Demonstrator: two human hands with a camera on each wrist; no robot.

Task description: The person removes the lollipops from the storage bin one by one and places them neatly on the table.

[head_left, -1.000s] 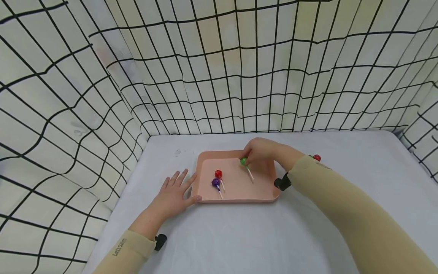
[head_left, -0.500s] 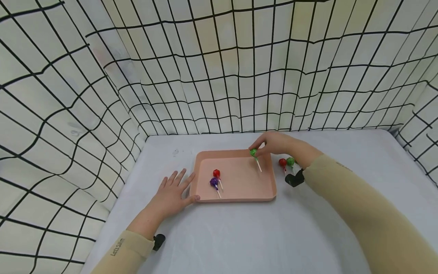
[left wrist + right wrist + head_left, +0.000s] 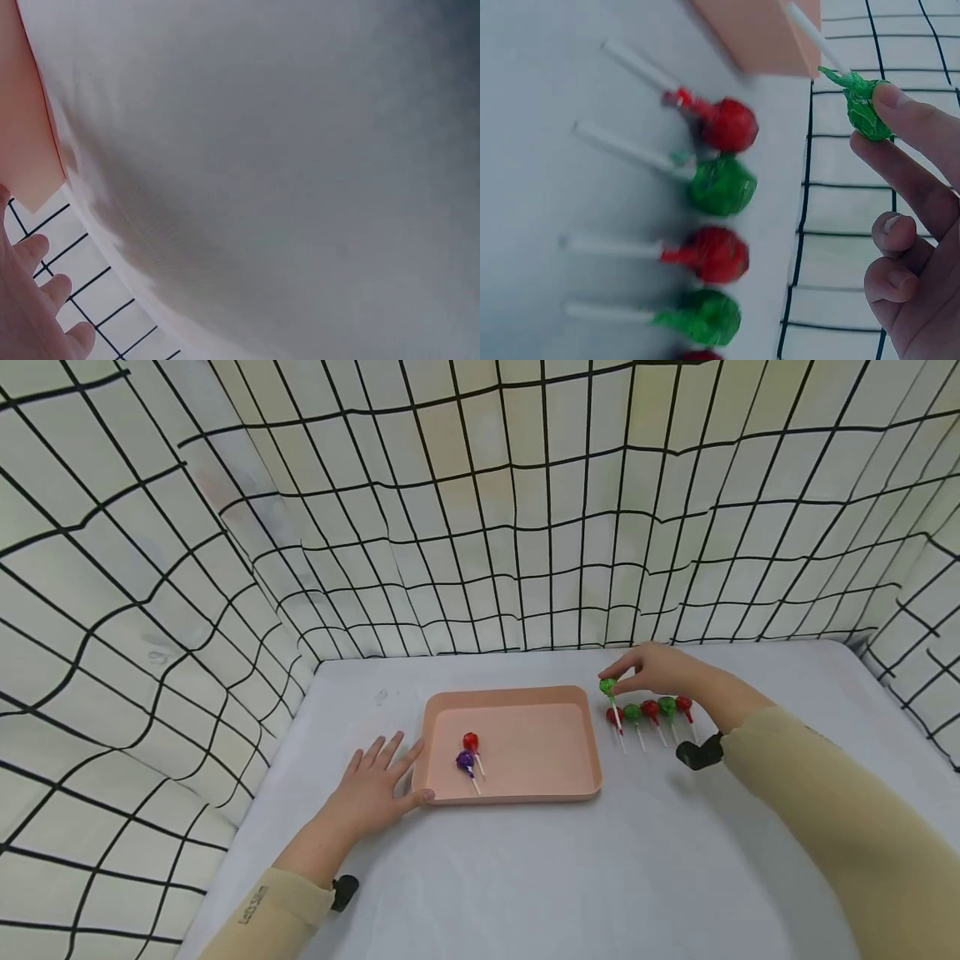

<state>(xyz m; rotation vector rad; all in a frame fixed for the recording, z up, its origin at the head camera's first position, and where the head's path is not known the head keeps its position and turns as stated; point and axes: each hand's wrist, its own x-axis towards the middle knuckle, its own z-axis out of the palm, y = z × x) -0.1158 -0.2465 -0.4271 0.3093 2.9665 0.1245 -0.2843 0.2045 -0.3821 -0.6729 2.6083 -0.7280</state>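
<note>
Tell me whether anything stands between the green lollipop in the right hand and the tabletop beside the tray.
Possibly the red lollipop nearest the tray: in the head view, the held green lollipop partly covers it. Nothing else visible blocks the way down to the tabletop.

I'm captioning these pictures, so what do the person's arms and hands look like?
The left sleeve and right sleeve are beige, ending near the wrists. Dark lettering by the left cuff seems to read "Let's Slim". A small black device sits at the left wrist, a matching one at the right. The left hand and right hand are ungloved.
</note>
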